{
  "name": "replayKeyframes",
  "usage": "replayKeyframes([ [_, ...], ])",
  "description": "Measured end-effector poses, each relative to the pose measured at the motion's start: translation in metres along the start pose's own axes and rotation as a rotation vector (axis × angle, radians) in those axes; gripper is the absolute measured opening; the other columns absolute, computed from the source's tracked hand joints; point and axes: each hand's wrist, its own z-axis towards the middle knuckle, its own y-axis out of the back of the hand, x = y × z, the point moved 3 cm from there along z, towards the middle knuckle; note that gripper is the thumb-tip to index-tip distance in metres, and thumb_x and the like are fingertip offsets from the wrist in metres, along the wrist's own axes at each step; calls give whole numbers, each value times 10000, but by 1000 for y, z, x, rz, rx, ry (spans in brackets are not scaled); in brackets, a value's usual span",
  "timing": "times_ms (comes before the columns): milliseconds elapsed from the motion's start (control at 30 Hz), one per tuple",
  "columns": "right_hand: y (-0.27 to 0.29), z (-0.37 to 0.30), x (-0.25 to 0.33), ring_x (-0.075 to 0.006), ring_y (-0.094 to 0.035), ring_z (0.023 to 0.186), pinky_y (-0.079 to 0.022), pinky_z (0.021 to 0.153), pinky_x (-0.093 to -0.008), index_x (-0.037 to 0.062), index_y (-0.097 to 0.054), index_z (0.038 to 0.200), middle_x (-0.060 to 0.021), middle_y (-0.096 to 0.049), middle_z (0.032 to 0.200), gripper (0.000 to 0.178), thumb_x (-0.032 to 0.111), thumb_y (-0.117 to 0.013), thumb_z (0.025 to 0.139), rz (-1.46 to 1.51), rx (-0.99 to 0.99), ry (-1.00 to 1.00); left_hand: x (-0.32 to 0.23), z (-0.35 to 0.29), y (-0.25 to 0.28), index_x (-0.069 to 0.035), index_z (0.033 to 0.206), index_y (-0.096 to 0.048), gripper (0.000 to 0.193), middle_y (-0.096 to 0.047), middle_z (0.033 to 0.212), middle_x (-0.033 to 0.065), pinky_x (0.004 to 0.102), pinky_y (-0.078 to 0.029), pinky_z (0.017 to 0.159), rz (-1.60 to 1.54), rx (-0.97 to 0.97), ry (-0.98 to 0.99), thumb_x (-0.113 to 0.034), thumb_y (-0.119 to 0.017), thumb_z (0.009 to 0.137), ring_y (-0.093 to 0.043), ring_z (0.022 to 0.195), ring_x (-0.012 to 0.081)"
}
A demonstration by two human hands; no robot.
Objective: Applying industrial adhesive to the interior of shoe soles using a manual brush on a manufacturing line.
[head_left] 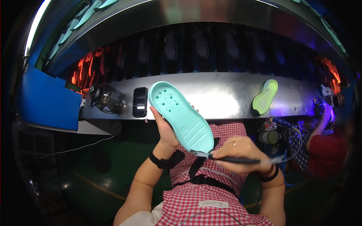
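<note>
Left hand grasping turquoise shoe sole, right hand gripping black-handled brush, tip at sole's near end

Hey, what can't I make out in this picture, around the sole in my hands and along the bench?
All in the head view:
Turquoise sole's underside: faces away, hidden by the sole itself.
Left hand's fingers: mostly hidden behind the sole.
Tip of the black-handled tool in the right hand: too small for detail.
Black tray's bottom: lost in shadow.
Upper-left turquoise pieces: cut off by the top edge.
</note>
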Motion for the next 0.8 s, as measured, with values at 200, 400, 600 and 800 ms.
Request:
replayKeyframes([
  [200,-3,28,-5,-207,-637,713,-490,653,-293,21,-664,877,-116,-665,813,193,31,-690,686,14,-213,-28,12,-3,-25,-63,1266,-386,865,-560,1002,139,478,-408,909,-55,60,10,-753,-198,780,-547,937,282],
  [400,15,9,-10,-207,-645,760,-499,708,-294,20,-669,894,-107,-672,844,218,0,-690,678,113,-288,-139,-13,-1,-17,-51,1201,-441,850,-569,988,143,489,-412,906,5,-98,-168,-746,-180,787,-559,922,297],
  [600,4,2,-13,-183,-605,837,-477,773,-284,33,-672,913,-94,-664,920,223,4,-695,693,331,24,-69,-27,-3,-28,-35,1193,-434,897,-554,1045,158,443,-452,878,34,82,-191,-780,-199,751,-561,960,289],
  [800,-9,-7,-36,-218,-588,947,-459,858,-311,-44,-593,977,-167,-617,993,211,-40,-590,767,965,-315,-264,-31,-8,-47,10,1249,-399,805,-526,1148,177,453,-388,959,79,-56,-94,-666,-241,841,-531,1035,319],
])
